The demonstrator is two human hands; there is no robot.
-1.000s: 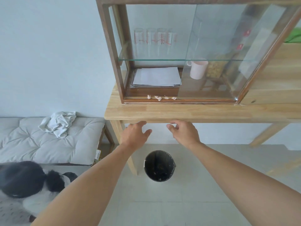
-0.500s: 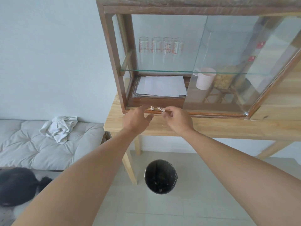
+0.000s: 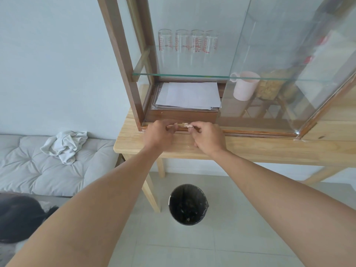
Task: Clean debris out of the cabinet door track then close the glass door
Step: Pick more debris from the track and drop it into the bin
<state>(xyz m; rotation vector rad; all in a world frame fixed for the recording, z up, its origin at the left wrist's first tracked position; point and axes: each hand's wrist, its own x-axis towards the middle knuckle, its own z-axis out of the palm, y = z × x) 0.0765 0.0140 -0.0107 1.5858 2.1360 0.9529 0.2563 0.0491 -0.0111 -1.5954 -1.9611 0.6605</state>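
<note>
at the track, both hands' grips pinch debris.

Light wooden desk against a pale wall. Four clear measuring glasses with red markings, side by side on a glass shelf. Below the shelf: stack of white papers; to its right a pink mug, upright, and a jar of yellowish contents, blurred by glass. Black bin on tiled floor under the desk's front edge. Left: grey tufted cushion, crumpled white cloth lying on it.
</note>
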